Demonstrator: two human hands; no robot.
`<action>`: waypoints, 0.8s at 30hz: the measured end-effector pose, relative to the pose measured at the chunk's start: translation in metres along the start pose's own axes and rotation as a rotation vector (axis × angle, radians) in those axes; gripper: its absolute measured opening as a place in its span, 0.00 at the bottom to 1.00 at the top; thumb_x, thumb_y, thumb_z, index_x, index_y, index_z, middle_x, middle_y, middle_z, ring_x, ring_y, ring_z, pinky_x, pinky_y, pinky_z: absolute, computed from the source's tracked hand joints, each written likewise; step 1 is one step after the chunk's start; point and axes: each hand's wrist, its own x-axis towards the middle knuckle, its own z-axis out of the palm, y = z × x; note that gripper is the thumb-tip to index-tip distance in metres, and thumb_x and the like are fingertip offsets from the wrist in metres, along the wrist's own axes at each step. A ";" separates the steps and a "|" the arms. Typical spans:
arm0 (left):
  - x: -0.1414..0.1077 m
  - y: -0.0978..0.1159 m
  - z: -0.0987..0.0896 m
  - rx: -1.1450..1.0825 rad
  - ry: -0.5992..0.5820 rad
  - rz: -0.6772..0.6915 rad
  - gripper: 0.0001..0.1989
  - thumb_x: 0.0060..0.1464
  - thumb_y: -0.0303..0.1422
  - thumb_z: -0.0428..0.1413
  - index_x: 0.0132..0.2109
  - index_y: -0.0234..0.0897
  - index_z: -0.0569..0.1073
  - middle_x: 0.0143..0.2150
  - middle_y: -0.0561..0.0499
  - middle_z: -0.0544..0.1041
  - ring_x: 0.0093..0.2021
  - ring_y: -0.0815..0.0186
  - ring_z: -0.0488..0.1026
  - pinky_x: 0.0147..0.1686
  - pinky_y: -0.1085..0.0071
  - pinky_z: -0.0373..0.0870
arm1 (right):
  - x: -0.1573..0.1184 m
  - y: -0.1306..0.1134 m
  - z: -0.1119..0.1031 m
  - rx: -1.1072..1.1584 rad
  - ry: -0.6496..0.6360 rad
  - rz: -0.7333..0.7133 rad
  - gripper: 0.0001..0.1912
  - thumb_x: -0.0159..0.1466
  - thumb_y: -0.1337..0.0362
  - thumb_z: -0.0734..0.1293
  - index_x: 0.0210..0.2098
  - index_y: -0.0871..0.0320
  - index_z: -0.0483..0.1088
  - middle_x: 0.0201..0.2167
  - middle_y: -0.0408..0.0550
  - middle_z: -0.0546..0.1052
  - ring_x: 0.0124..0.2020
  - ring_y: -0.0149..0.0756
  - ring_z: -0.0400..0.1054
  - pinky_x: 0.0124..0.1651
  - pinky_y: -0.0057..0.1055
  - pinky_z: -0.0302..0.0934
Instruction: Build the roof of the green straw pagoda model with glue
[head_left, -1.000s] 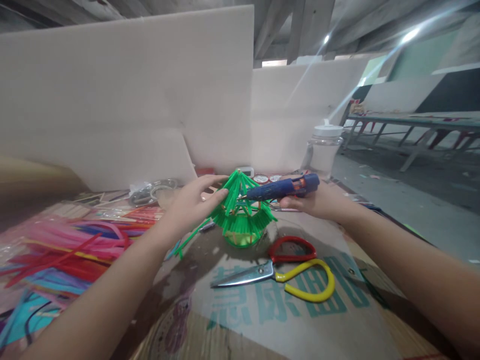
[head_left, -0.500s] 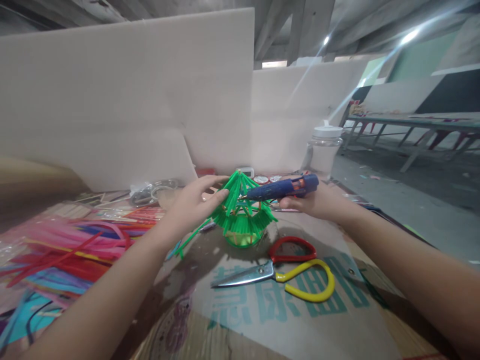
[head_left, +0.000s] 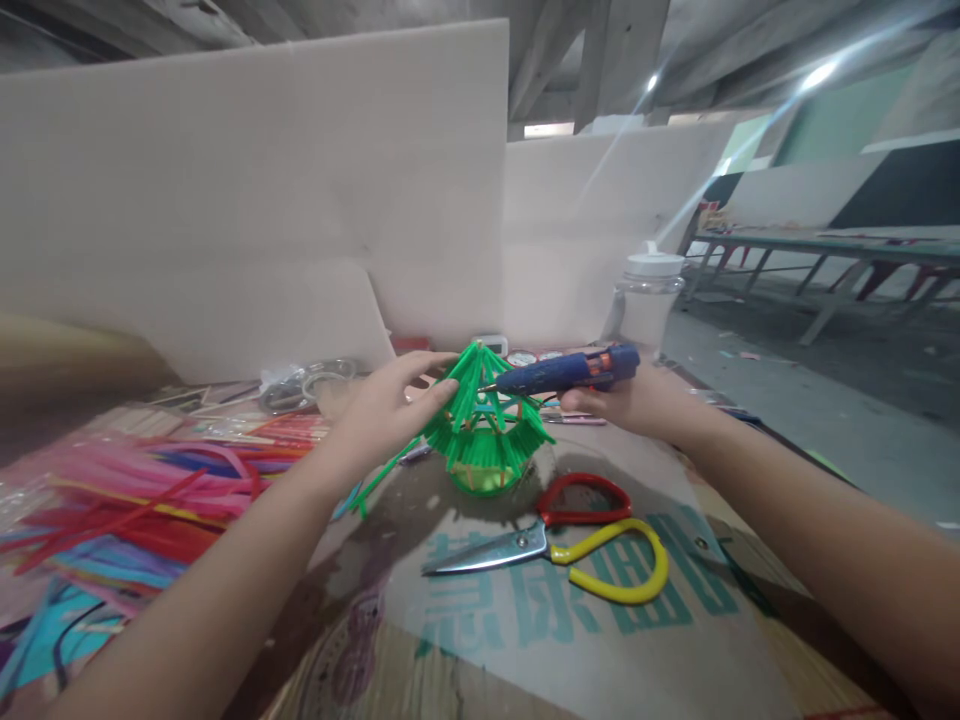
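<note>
Left grip (head_left: 394,402) pinches tiered conical model of green fuzzy sticks (head_left: 486,443); right grip (head_left: 628,404) clasps dark-blue plastic glue gun (head_left: 551,374).

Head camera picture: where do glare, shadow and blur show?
Head view: pale streaks flare from the bright white light at upper right; head view: soft shadow lies below the green ribbed cone-topped model; head view: the pink, red and blue fuzzy strips look smeared, the metal scissors with red and yellow handles crisper.

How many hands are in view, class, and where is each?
2: the left hand touching the green model, the right hand gripping the blue glue gun. No others show.
</note>
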 end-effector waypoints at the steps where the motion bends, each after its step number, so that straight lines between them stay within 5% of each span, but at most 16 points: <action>1: 0.000 0.000 0.000 -0.001 -0.001 0.002 0.20 0.62 0.44 0.53 0.58 0.43 0.72 0.52 0.50 0.77 0.47 0.63 0.74 0.47 0.65 0.72 | 0.000 0.000 0.000 0.001 0.000 0.005 0.22 0.55 0.45 0.71 0.39 0.55 0.78 0.29 0.46 0.80 0.32 0.42 0.73 0.31 0.32 0.67; 15: 0.000 0.001 -0.001 0.006 0.002 -0.003 0.20 0.62 0.44 0.53 0.58 0.44 0.72 0.52 0.50 0.77 0.46 0.63 0.75 0.45 0.66 0.72 | 0.002 -0.001 -0.001 -0.050 0.056 0.026 0.24 0.54 0.40 0.69 0.28 0.57 0.73 0.22 0.46 0.75 0.27 0.39 0.70 0.27 0.30 0.64; 24: 0.000 0.001 -0.001 0.042 0.007 0.002 0.19 0.62 0.43 0.53 0.58 0.45 0.72 0.52 0.52 0.77 0.47 0.64 0.75 0.45 0.69 0.71 | 0.003 0.004 0.000 -0.067 0.097 0.012 0.19 0.56 0.46 0.70 0.26 0.56 0.73 0.23 0.47 0.76 0.27 0.38 0.70 0.27 0.29 0.64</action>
